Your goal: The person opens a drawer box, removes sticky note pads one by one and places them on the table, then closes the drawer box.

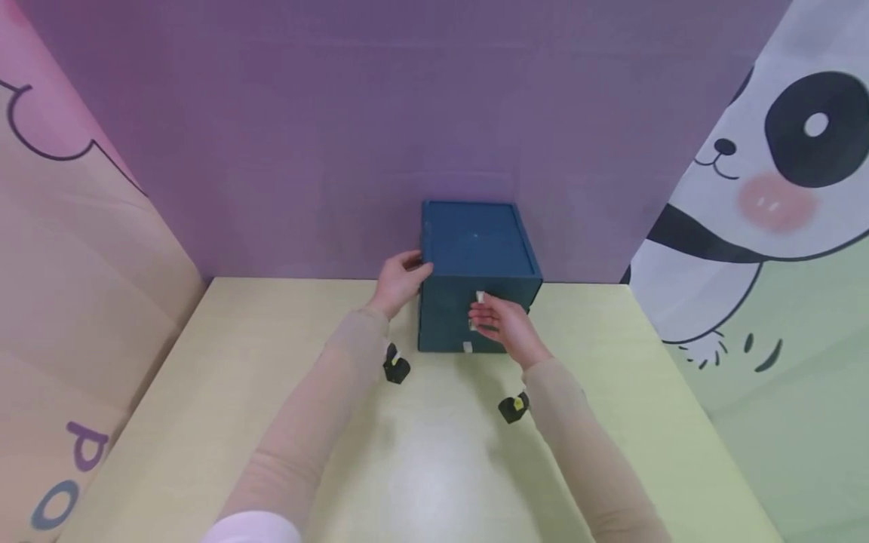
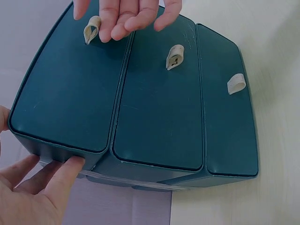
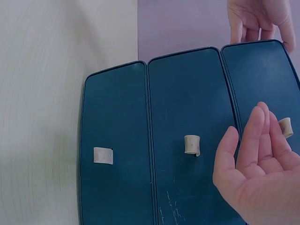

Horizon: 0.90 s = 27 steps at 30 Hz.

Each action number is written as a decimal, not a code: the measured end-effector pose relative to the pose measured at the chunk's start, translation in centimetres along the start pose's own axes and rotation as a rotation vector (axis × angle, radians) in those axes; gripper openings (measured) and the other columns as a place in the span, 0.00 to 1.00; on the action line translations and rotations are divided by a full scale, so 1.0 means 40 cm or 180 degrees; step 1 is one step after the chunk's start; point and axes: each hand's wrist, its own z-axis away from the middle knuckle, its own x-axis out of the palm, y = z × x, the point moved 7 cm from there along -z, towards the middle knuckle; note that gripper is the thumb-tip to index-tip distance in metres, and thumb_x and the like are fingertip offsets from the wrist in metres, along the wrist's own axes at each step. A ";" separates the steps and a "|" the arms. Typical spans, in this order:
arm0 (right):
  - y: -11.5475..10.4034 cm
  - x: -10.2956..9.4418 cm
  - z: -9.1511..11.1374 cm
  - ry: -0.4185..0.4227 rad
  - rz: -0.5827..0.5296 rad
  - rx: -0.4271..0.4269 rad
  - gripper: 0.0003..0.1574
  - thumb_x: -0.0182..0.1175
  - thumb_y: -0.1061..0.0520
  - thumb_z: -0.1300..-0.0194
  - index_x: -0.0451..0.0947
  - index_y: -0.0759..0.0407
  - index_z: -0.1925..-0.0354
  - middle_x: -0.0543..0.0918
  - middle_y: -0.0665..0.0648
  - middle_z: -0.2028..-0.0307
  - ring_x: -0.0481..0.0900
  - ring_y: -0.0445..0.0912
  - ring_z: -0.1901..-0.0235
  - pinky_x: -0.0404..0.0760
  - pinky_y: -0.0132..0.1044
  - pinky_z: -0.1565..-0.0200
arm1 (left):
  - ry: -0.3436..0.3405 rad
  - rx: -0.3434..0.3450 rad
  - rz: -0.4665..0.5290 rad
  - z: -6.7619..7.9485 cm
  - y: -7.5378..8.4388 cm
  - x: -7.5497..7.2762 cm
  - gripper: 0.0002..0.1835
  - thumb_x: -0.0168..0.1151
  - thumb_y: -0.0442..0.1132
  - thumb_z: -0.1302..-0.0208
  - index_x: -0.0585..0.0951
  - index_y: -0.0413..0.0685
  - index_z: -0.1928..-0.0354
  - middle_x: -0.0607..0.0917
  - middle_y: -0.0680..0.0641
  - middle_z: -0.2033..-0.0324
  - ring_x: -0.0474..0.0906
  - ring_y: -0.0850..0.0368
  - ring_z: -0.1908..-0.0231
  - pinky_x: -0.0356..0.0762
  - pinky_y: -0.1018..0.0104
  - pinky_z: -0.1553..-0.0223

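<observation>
A dark teal cabinet [image 1: 480,240] holds three stacked drawers, each with a pale loop pull. My left hand [image 1: 399,283] touches its upper left corner; the fingers [image 2: 65,176] rest along the side wall and the thumb lies at the top edge. In front of the top drawer [image 2: 70,93] is my right hand [image 1: 504,324], palm turned up and fingers nearly straight. Its fingertips [image 2: 107,32] come right beside the top pull [image 2: 92,29], which shows between thumb and fingers. Below are the middle pull [image 3: 191,145] and the bottom pull [image 3: 103,155], both untouched.
The cabinet stands on a pale wooden table [image 1: 428,452] close to a purple backdrop [image 1: 285,136]. Printed cloth walls flank both sides, with a panda [image 1: 720,294] on the right. Small black devices [image 1: 397,366] hang by both wrists.
</observation>
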 end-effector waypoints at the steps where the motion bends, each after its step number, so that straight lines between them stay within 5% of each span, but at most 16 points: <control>1: -0.002 0.000 0.000 0.0021 -0.0013 -0.0003 0.28 0.46 0.46 0.28 0.71 0.71 0.47 0.81 0.52 0.63 0.79 0.45 0.59 0.71 0.47 0.40 | 0.0003 -0.0003 0.0003 -0.001 -0.001 0.000 0.28 0.56 0.42 0.33 0.66 0.45 0.33 0.71 0.42 0.36 0.69 0.49 0.38 0.73 0.55 0.42; 27: 0.000 -0.006 -0.008 0.0399 0.0216 0.0033 0.25 0.47 0.51 0.28 0.74 0.71 0.47 0.80 0.48 0.71 0.79 0.40 0.67 0.76 0.43 0.45 | 0.0110 0.0020 -0.0032 0.004 -0.004 0.001 0.28 0.57 0.42 0.33 0.67 0.45 0.33 0.72 0.42 0.37 0.71 0.49 0.39 0.74 0.55 0.43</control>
